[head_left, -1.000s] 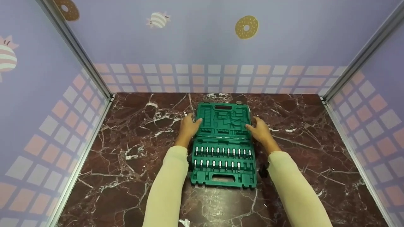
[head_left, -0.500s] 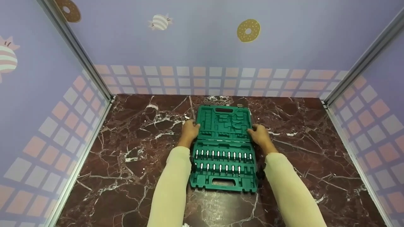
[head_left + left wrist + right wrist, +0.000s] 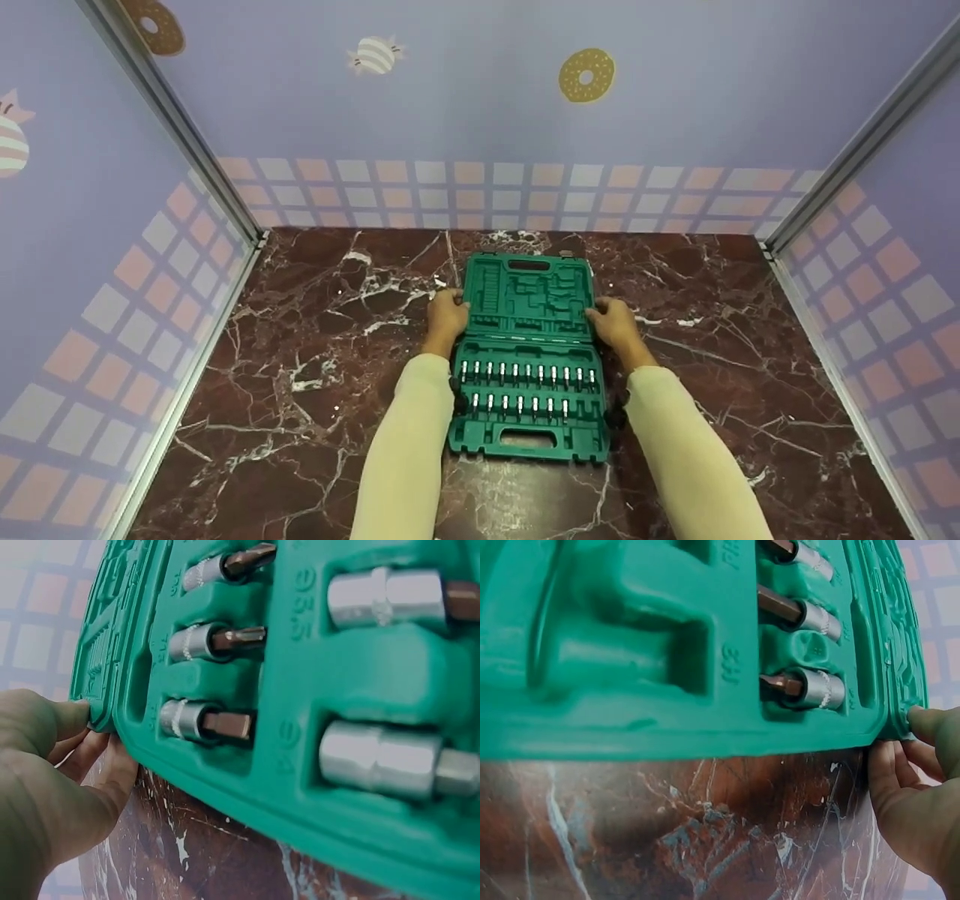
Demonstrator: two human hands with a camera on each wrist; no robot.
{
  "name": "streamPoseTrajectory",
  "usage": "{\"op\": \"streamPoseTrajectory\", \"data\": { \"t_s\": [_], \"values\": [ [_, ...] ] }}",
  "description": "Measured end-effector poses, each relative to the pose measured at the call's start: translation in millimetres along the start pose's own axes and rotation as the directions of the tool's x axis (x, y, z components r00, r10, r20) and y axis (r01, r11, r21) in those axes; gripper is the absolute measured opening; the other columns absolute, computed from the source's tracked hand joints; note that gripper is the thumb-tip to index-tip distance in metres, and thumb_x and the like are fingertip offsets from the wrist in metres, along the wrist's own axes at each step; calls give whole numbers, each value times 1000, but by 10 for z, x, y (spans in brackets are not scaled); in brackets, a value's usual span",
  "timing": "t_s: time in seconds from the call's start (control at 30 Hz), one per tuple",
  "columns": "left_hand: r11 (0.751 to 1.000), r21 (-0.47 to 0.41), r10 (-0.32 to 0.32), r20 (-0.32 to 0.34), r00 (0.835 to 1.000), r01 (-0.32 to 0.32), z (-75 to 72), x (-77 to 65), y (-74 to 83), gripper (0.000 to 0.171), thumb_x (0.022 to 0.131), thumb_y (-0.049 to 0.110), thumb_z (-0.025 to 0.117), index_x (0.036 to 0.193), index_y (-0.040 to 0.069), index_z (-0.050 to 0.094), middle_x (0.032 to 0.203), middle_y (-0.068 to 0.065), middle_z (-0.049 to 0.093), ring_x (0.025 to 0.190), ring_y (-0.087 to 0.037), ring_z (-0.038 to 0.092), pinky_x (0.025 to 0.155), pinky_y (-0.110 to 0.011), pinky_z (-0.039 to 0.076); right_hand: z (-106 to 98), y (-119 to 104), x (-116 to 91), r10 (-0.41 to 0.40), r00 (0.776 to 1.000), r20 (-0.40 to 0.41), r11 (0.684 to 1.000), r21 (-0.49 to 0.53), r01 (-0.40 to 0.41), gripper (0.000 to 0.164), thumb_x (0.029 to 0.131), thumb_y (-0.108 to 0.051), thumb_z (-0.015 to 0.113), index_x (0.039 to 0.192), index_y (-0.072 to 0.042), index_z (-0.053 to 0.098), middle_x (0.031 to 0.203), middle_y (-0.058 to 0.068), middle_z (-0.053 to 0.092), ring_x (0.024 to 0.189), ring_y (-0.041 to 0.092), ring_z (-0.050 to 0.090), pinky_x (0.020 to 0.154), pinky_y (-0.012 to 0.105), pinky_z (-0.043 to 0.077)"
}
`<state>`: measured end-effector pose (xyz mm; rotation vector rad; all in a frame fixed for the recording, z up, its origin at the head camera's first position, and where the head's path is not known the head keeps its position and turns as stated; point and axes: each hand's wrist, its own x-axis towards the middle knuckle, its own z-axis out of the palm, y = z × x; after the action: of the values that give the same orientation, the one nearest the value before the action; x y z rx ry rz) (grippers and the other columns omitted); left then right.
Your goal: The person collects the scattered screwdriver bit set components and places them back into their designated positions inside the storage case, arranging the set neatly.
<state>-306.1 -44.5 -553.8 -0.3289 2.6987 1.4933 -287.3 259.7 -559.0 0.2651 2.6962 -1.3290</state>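
A green socket set case (image 3: 480,436) lies unfolded on the marble-patterned surface, its lid (image 3: 529,300) on the far side of the hinge. Two rows of silver bit sockets (image 3: 515,373) sit in the near half; the lid's moulded recesses hold nothing. My left hand (image 3: 448,320) grips the lid's left edge near the hinge. In the left wrist view its thumb (image 3: 71,717) lies on top, with the fingers curled beneath. My right hand (image 3: 616,328) pinches the opposite edge likewise, its thumb (image 3: 924,722) over the rim and its other fingers below, partly hidden.
Dark red marble-patterned tabletop (image 3: 315,435) surrounds the case. A lilac wall (image 3: 480,97) with checked squares stands behind it, with side panels (image 3: 900,247) left and right. Handle slots are cut into both case halves.
Both hands have slid a little toward me along the lid's sides, nearer the hinge, and their thumbs have drawn in to the edges. The case still lies unfolded. The head view has shifted slightly.
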Motion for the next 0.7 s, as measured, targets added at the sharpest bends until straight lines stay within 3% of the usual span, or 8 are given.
{"op": "streamPoseTrajectory", "data": {
  "t_s": [0.27, 0.5, 0.7],
  "values": [
    [1000, -4, 17, -52, 999, -17, -49, -38, 11, 32, 100, 5, 65, 132, 3, 70, 125, -18, 71, 124, -33, 63, 105, -46, 51, 1, -25, -56, -40, 998, -44, 999, 26, 41, 43, 107, -12, 55, 144, 9, 52, 137, 31, 60, 127, 42, 59, 106, 53, 48],
    [998, -4, 55, -117, 992, -56, -84, -45, 55, 28, 95, 3, 70, 123, 5, 75, 114, -14, 74, 113, -31, 67, 100, -45, 52, -31, -72, -71, -129, 985, -116, 991, -36, 126, 37, 104, -7, 59, 137, 9, 58, 127, 31, 65, 120, 43, 63, 102, 53, 50],
    [994, -33, 98, -141, 985, -103, -112, -53, 131, 27, 93, -1, 71, 120, 2, 74, 110, -15, 73, 107, -31, 68, 97, -45, 53, -118, -119, -103, -130, 980, -151, 992, -21, 128, 35, 103, -6, 61, 135, 7, 57, 129, 29, 64, 123, 42, 61, 104, 53, 49]
  ]
}}
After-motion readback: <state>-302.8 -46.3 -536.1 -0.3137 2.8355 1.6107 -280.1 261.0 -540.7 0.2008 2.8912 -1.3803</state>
